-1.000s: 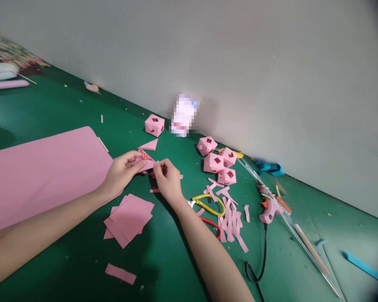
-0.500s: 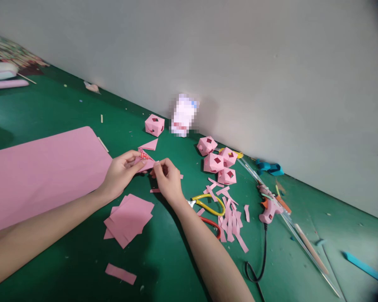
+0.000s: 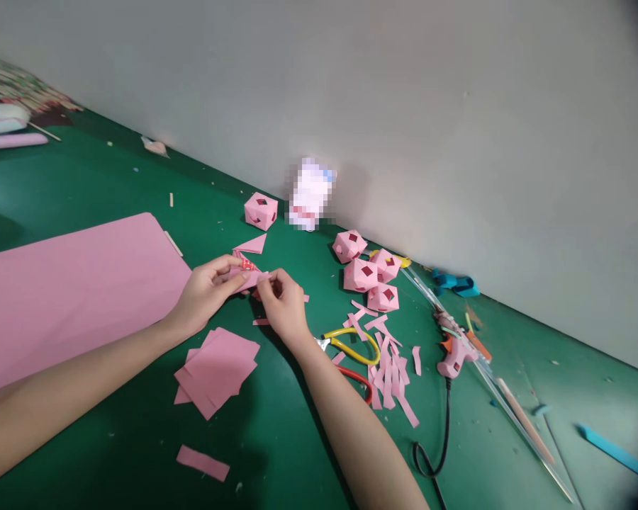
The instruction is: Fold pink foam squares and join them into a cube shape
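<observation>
Left hand (image 3: 207,287), right hand (image 3: 284,301): both pinching 1 folded pink paper (image 3: 253,279). Nearby: 5 paper balls (image 3: 359,275), 1 glue gun (image 3: 454,358).

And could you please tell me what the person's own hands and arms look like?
The left hand and right hand are ungloved, the forearms bare, with no sleeve, watch or bracelet in view. A red patterned patch shows near the left thumb; I cannot tell whether it is worn.

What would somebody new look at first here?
Probably the big pink sheet on the left. Then the left hand and right hand in the middle, both holding a folded paper. To their right, near the wall, four pink balls with holes huddle together.
</observation>
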Motion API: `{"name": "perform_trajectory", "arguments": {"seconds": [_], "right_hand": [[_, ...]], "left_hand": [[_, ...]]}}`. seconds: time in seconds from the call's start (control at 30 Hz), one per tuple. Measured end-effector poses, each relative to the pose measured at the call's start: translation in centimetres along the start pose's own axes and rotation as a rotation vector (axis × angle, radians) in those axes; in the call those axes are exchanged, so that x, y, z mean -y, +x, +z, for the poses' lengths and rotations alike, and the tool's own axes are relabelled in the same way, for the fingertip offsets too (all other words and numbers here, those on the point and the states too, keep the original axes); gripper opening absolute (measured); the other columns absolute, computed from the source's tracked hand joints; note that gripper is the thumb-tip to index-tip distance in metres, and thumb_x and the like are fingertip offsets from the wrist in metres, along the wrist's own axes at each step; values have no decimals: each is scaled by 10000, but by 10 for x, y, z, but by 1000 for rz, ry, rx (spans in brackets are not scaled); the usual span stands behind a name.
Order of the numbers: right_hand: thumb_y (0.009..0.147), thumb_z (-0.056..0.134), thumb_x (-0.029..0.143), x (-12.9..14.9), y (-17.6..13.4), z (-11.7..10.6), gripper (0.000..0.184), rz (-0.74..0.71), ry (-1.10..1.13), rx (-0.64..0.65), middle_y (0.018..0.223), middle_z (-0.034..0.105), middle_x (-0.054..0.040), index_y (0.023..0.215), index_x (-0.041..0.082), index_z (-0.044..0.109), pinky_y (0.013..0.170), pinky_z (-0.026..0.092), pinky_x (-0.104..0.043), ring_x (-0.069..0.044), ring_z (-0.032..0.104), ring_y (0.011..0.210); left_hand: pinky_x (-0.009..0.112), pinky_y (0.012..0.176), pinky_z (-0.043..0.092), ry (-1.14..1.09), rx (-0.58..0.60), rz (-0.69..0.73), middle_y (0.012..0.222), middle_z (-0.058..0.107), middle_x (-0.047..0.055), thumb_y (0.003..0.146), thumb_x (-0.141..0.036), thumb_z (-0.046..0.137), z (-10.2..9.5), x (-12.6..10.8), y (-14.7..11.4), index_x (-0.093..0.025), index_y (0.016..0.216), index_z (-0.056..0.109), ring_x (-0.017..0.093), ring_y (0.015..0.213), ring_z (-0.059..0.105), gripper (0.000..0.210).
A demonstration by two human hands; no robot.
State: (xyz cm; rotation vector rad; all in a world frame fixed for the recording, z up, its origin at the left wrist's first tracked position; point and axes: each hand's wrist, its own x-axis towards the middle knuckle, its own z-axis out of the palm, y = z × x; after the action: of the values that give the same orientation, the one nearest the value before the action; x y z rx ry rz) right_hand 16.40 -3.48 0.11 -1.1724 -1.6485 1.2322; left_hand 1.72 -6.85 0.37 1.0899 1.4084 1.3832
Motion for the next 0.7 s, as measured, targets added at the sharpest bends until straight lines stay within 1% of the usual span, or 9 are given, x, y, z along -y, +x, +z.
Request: {"name": "perform_trajectory", "arguments": {"seconds": [0.1,0.17,0.3,0.47,0.57,0.7], "right_hand": [[878,534,370,0,0,0,177,5,28,-14,678,616,30,785,219,543,616,459,-238,-125,571,607],[861,546,347,0,0,-1,133,-2,56,-23,700,608,34,855,217,575,613,466,-234,-121,567,608],[847,541,300,-2,0,-1,176,-37,82,-15,721,596,41,971,215,632,612,471,-224,-109,546,606],[843,536,282,-1,0,-2,212,-48,98,-23,681,549,51,987,204,672,596,447,-213,-98,512,584],[847,527,277,0,0,-2,243,-56,68,-15,635,522,59,1001,209,701,590,428,-211,-98,491,569],[854,512,282,0,0,-3,270,-57,27,-10,646,560,51,1008,214,724,590,416,-214,-105,500,581]], "left_hand": [[350,793,574,9,2,-5,996,732,89,758,-452,769,0,-1,-1,-183,986,698,238,914,692,360],[339,774,576,20,8,-3,1001,732,89,765,-455,766,0,-1,-1,-183,994,701,237,913,694,361],[325,788,580,24,38,0,1033,730,84,797,-439,746,0,-1,-1,-187,1015,700,241,965,700,337],[322,812,585,0,26,6,1015,736,67,802,-427,750,0,-1,-2,-197,1029,683,231,966,709,330],[324,808,588,2,24,7,1003,737,65,797,-426,756,-1,0,-2,-199,1023,682,228,949,711,329],[335,807,593,7,27,5,977,734,67,792,-428,760,-1,-1,-2,-195,1016,682,232,938,710,333]]}}
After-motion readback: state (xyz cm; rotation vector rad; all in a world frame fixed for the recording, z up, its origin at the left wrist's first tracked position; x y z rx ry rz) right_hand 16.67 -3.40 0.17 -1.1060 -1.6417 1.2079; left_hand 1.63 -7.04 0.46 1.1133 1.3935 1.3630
